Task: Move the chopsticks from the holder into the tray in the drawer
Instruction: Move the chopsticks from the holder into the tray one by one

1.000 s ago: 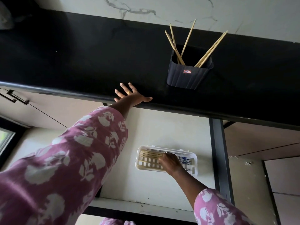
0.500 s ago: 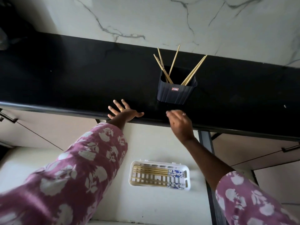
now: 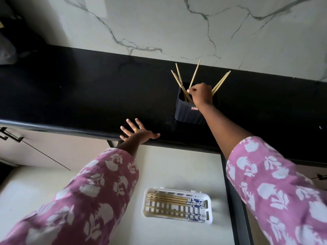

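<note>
A dark ribbed holder (image 3: 187,114) stands on the black countertop (image 3: 88,96) with several wooden chopsticks (image 3: 178,78) sticking out of it. My right hand (image 3: 202,94) is over the holder's mouth and pinches one chopstick (image 3: 194,73) between thumb and fingers. My left hand (image 3: 137,132) rests flat with spread fingers on the counter's front edge. Below, in the open drawer (image 3: 177,167), a white slotted tray (image 3: 209,202) holds several chopsticks (image 3: 169,200) with blue-patterned ends lying side by side.
A marble-patterned wall (image 3: 177,27) rises behind the counter. The drawer's dark side rail (image 3: 235,209) runs down the right of the tray. Cabinet fronts with dark handles (image 3: 10,137) sit to the left under the counter.
My right hand has risen from the tray in the drawer to the counter edge, then to the holder, where it now pinches a chopstick. My left hand stayed on the counter edge.
</note>
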Action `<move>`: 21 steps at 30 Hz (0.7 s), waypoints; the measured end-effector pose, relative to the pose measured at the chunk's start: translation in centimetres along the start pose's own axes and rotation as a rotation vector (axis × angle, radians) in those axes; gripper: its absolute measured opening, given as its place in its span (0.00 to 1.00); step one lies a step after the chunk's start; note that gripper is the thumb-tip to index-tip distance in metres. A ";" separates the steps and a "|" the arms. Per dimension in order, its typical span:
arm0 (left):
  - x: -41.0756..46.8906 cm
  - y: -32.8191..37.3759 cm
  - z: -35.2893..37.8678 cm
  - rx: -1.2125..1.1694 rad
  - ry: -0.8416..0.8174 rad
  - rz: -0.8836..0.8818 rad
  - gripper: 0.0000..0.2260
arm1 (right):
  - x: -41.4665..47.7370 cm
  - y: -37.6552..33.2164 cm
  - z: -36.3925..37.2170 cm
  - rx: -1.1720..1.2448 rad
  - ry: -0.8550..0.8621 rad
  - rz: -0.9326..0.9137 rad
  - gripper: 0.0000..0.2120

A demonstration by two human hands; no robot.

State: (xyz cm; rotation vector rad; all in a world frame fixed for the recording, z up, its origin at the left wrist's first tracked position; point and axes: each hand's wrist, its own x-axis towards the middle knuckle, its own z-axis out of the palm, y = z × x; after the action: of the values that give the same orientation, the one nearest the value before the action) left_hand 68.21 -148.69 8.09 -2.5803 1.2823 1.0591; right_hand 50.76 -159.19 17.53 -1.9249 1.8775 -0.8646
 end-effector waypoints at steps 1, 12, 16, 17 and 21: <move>0.0 0.0 -0.1 -0.002 -0.004 -0.001 0.54 | 0.5 -0.2 0.2 -0.004 -0.003 0.008 0.11; -0.3 0.2 -0.1 -0.026 -0.008 0.001 0.53 | 1.7 -0.3 2.3 -0.058 -0.104 0.089 0.12; 0.0 0.2 0.0 -0.031 -0.005 -0.005 0.53 | 2.0 -0.3 2.0 0.019 -0.060 0.146 0.09; 0.1 0.2 0.0 -0.032 -0.004 -0.007 0.53 | 2.0 -0.3 1.8 0.026 -0.057 0.139 0.08; 0.5 0.2 0.3 -0.023 0.002 -0.011 0.54 | 1.9 -0.1 1.5 0.017 -0.057 0.090 0.06</move>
State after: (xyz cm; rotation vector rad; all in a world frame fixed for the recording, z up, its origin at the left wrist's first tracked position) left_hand 68.11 -149.10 7.65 -2.6028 1.2623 1.0765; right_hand 51.70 -161.35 16.81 -1.8205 1.9015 -0.7875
